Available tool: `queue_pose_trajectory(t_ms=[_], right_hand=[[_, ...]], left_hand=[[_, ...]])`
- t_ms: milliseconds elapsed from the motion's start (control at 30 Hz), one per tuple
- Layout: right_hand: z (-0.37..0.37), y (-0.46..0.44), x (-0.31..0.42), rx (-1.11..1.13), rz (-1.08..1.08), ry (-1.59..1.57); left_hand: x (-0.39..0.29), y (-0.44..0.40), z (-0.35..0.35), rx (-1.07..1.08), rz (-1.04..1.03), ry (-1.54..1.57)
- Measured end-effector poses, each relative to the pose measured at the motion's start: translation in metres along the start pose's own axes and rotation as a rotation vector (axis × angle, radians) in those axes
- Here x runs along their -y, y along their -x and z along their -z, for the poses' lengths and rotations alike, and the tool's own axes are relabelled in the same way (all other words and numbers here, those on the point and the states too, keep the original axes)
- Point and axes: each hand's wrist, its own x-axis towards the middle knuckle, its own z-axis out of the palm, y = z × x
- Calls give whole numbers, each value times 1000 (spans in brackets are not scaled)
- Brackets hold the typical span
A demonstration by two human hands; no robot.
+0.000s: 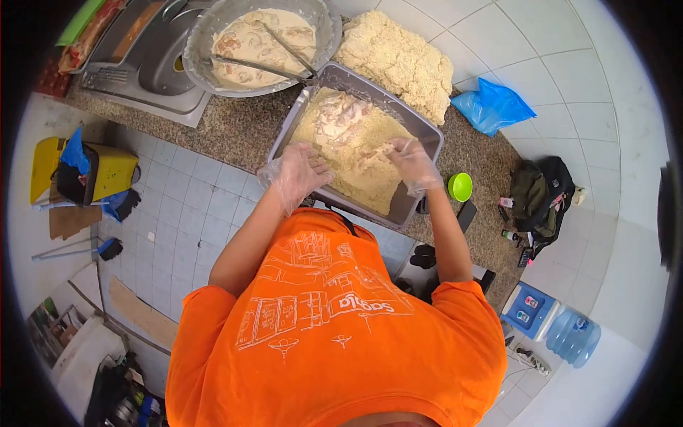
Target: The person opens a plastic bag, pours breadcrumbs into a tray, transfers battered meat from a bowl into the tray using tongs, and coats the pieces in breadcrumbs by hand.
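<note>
A grey rectangular tub (327, 76) holds yellowish breading crumbs (370, 192). Pale, wet-looking pieces of raw meat (340, 117) lie on the crumbs toward the tub's far side. My left hand (299, 174), in a clear plastic glove, is over the tub's near left edge with its fingers stretched out and nothing in them. At the right side of the tub, my gloved right hand (414, 164) has its fingers bent in and pinched on the end of a crumb-coated meat piece (377, 162). Part of that piece blends into the crumbs.
A big metal bowl (193, 53) of battered meat stands behind left, with tongs (281, 46) across it. Coated pieces (398, 60) are heaped behind the tub. A blue plastic bag (491, 107), green bowl (460, 186) and backpack (541, 199) sit rightward; a sink (167, 67) is left.
</note>
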Motion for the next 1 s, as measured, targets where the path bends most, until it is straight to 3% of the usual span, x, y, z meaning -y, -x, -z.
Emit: queue_pose_trajectory(t_ms=[33,100,200,333,400,433,500,733,800,900,1000], right_hand=[[0,0,-6,4,2,3],[-2,-1,-23,-38,-32,-381],[11,17,19,80,41,-615],[3,5,-1,-11,119,-667],[7,0,0,21,128,-351],[9,1,6,18,126,-356],[15,3,21,-13,242,-58],[16,-3,24,86,163,-147],[20,-5,29,15,-154,-8],[-3,-58,-51,9,-102,271],[-11,-49,-54,-125,-89,354]], left_hand=[[0,0,0,-1,3,0],[-1,2,-3,-15,-3,-6],[-2,0,-4,-38,-10,-8],[-2,0,-7,-74,-18,-7],[-1,-5,-5,-74,-15,-22],[-1,-7,-2,-71,-15,-34],[-2,-12,1,-78,0,-26],[-1,-11,-3,-69,-17,-38],[0,-13,-3,-83,-15,-36],[4,-15,-7,-103,-18,-50],[5,-18,-9,-112,-38,-82]])
